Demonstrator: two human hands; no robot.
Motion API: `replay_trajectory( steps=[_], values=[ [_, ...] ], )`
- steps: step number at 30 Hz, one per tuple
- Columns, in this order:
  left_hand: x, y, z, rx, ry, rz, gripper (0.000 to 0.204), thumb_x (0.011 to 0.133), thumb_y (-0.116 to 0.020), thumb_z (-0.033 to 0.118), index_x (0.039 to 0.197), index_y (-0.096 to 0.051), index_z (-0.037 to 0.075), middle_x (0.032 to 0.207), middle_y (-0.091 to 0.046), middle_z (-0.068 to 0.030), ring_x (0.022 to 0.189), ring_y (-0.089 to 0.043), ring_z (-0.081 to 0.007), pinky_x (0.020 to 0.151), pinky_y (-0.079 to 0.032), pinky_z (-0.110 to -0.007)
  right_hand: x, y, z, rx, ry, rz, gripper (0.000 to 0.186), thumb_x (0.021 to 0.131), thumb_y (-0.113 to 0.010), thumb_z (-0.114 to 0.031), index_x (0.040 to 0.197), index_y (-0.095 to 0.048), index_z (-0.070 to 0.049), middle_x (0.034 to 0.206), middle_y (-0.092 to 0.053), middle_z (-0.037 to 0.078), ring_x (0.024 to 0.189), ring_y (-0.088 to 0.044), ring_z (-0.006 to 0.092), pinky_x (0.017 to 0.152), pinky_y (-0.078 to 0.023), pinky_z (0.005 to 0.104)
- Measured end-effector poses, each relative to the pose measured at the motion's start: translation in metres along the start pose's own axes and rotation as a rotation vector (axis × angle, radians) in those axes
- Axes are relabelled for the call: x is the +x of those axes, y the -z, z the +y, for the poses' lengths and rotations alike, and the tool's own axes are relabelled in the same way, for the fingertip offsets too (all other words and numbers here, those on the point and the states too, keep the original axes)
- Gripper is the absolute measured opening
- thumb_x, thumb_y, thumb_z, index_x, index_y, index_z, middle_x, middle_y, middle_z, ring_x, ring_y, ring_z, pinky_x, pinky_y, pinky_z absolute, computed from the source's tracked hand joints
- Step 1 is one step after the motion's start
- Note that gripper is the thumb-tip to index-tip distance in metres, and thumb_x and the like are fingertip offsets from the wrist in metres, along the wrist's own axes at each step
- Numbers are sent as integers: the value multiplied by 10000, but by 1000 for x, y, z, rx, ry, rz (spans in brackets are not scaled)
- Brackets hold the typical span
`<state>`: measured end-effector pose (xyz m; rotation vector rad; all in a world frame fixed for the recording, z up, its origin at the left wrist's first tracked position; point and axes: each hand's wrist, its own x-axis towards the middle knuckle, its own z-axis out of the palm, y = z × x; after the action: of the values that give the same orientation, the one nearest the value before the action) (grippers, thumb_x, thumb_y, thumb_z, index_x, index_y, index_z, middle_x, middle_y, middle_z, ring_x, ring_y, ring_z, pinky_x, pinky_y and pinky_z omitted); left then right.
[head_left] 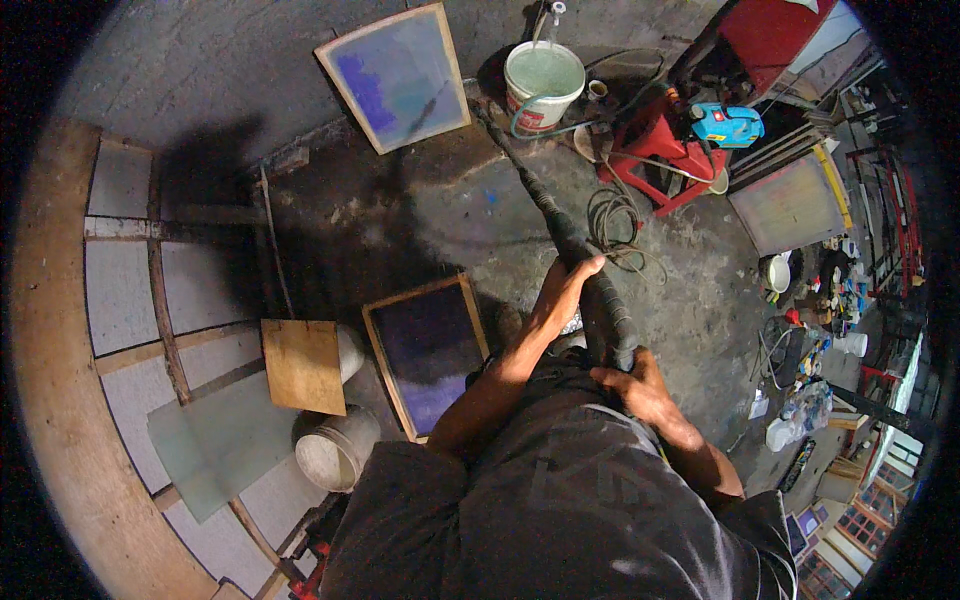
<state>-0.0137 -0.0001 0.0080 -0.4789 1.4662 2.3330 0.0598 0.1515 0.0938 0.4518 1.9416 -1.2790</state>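
1. Black ridged lance (pixel 562 228) runs diag. from person's waist, near ctr., toward far wall (pixel 230 70); far tip is nr. the lower R corner of the framed screen (pixel 400 85), can't tell if touching.
2. L hand (pixel 572 288): wrapped round lance abt. midway, thumb along top, fingers partly hidden.
3. R hand (pixel 638 385): curled round lance's near end, by the dark shirt (pixel 590 480); some fingers out of sight, so can't tell exact finger pos.
4. Framed screen: far, L of ctr., leaning on far wall; wood frame, purple patch on its L side, greyer mesh on R.
5. 2nd framed screen w/ dark purple mesh (pixel 425 330): near, L of L forearm.
6. Far, just R of framed screen: white bucket (pixel 545 72) of cloudy liquid, under tap (pixel 558 9).
7. Far R: red stool (pixel 665 150) w/ blue machine (pixel 728 125) on top; coiled hose (pixel 612 220) on floor btwn. stool & lance.
8. Near L: tan board (pixel 303 365), pale bucket (pixel 325 462), translucent panel (pixel 215 450).
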Motion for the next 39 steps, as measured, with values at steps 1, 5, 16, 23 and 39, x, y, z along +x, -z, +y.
replay_trajectory(
  steps=[1,5,16,23,39],
  values=[
    [1,1,-1,4,2,-6,447,790,-598,452,954,-547,40,872,-511,-16,821,-451,-156,762,-360,-286,-3,-1,-6,9,4,1,328,742,-716,-181,969,-570,4,889,-627,88,831,-572,205,770,-444,335],
    [1,1,0,-7,15,-19,443,790,-599,449,954,-547,40,873,-510,-17,818,-451,-155,761,-362,-285,-5,-1,-8,45,-1,7,330,745,-718,-185,972,-568,1,897,-622,87,832,-569,205,771,-442,334],
    [2,2,1,-27,44,-22,464,799,-611,409,1009,-547,0,895,-541,-44,836,-487,-162,768,-391,-291,-2,2,-7,-18,-24,15,388,735,-732,-224,995,-563,9,913,-624,101,853,-564,207,787,-437,335],
    [4,1,-3,30,48,-16,456,795,-594,457,989,-547,47,893,-513,-21,833,-458,-162,768,-366,-289,-7,-1,-12,6,-37,45,417,728,-741,-221,1009,-558,27,928,-629,117,864,-575,222,804,-440,343],
    [1,1,-3,-32,35,-15,460,792,-620,379,1030,-541,-7,870,-536,-42,805,-482,-161,745,-397,-284,-3,-1,-3,61,52,6,323,723,-736,-173,936,-572,7,875,-630,87,813,-574,191,754,-446,325]
  ],
)
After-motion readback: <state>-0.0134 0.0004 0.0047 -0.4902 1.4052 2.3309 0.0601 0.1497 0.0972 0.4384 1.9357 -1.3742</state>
